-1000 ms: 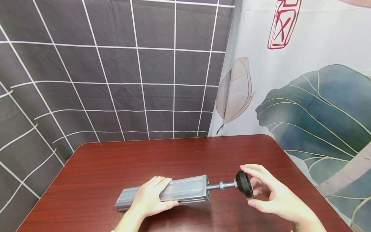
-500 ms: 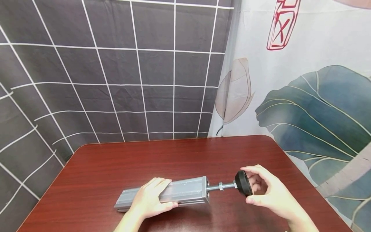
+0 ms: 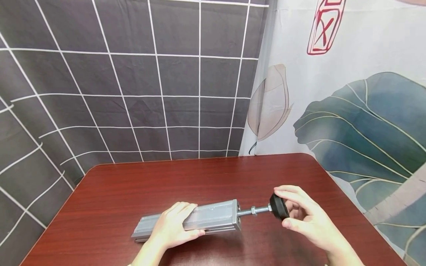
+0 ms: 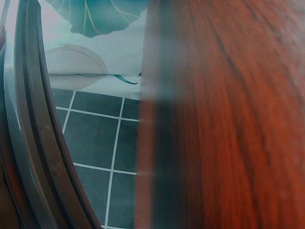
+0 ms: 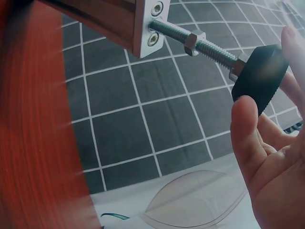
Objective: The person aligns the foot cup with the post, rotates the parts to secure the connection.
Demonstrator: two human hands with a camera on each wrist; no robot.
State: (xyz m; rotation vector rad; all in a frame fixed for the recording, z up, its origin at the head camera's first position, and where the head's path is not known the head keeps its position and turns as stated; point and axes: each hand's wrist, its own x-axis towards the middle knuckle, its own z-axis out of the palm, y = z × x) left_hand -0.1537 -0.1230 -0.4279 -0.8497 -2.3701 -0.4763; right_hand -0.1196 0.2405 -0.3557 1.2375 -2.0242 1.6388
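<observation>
In the head view a silver aluminium profile [image 3: 214,216] lies at a slant, its right end raised off the table. My left hand [image 3: 173,226] grips its middle, fingers over the top and thumb along the near side. A threaded rod [image 3: 245,212] with a hex nut [image 5: 193,43] sticks out of the bolted end plate [image 5: 148,28]. On the rod's far end sits a black levelling foot [image 3: 279,207]. My right hand [image 3: 309,221] pinches the foot's rim between thumb and fingertips. The left wrist view catches only the profile's grooved side [image 4: 43,124].
The profile is over a red-brown wooden table [image 3: 186,181]. Behind the table hangs a dark grey cloth [image 3: 179,77] with a white grid. A white curtain [image 3: 283,44] with leaf prints hangs at the right.
The black levelling foot has changed its tilt a little, and my right thumb and fingers have shifted on its rim. My left hand and the profile stay in place.
</observation>
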